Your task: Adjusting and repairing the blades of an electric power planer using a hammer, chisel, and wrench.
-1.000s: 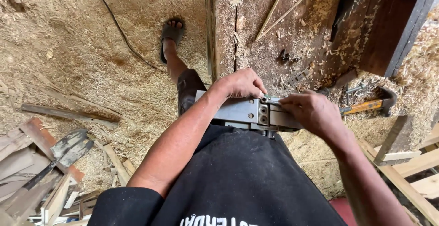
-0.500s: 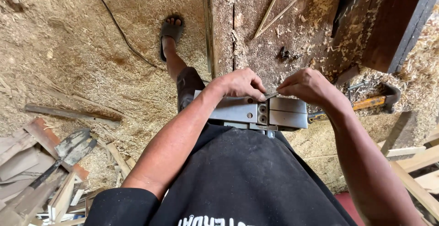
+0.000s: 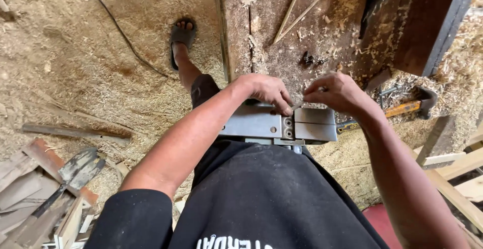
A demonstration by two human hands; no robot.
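Both hands were on the grey, flat-soled metal power planer [image 3: 279, 124], which lay upside down against the front of our black shirt [image 3: 261, 198], its sole facing up. Our left hand [image 3: 264, 92] was curled over the far edge of the sole, fingertips pressed down just beside the cutter slot, steadying the body. Our right hand [image 3: 338, 94] was closed in a pinch on a thin, pale sliver-like piece [image 3: 298, 105] whose tip met the slot next to the left fingertips; whether it was a small tool or a blade part, we could not tell.

We judged the planer to be heavy and rigid, its smooth metal sole rather slippery under dusty fingers, so the firm grip belonged on the body's long edges, well clear of the slot, where the blade would be sharp. The thin piece looked light and easy to drop, which suited a fingertip pinch near its end.

Beyond the right hand, a yellow-handled hammer [image 3: 407, 107] rested on the shavings, and a few small dark screws [image 3: 308, 58] lay on the dark wooden bench [image 3: 282, 27] ahead of both hands. Left of the left arm stretched the sawdust-covered floor [image 3: 75, 67] and our sandalled foot [image 3: 182, 35].
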